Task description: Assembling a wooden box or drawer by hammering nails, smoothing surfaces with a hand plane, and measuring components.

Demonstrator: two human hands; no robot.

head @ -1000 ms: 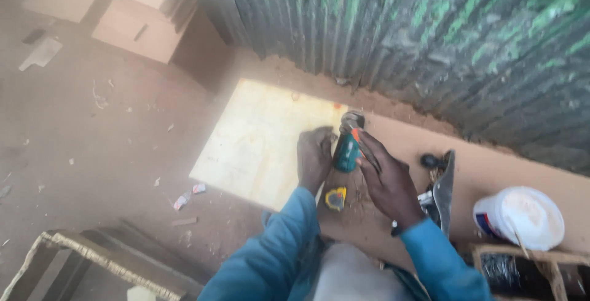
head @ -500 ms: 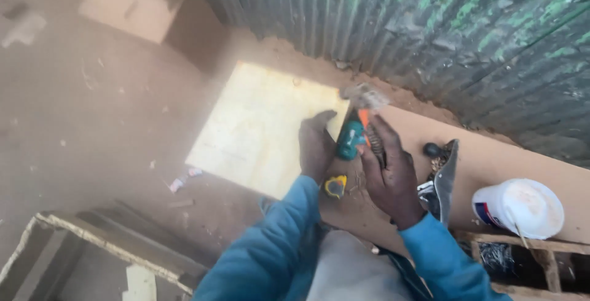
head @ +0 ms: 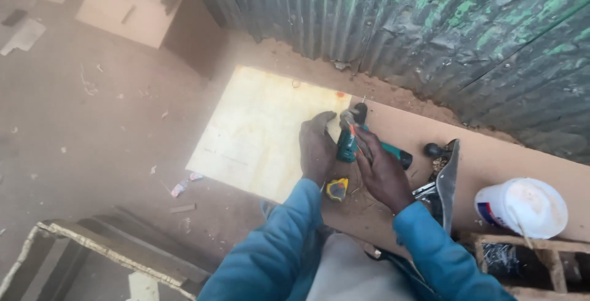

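Note:
My left hand rests flat on the brown board, fingers beside the nose of a teal power drill. My right hand grips the drill's body from the right, and the drill's tip points at the board near the edge of a pale plywood sheet. A yellow tape measure lies just below my hands. Both sleeves are blue.
A white plastic tub stands on the board at the right. A hand saw and dark tool parts lie between it and my hands. A corrugated metal wall runs behind. Wooden boxes sit on the dirt floor upper left; a frame lies lower left.
The view has shifted slightly. The drill has tilted from near upright to lying more sideways under my right hand, and my left hand stays beside its nose.

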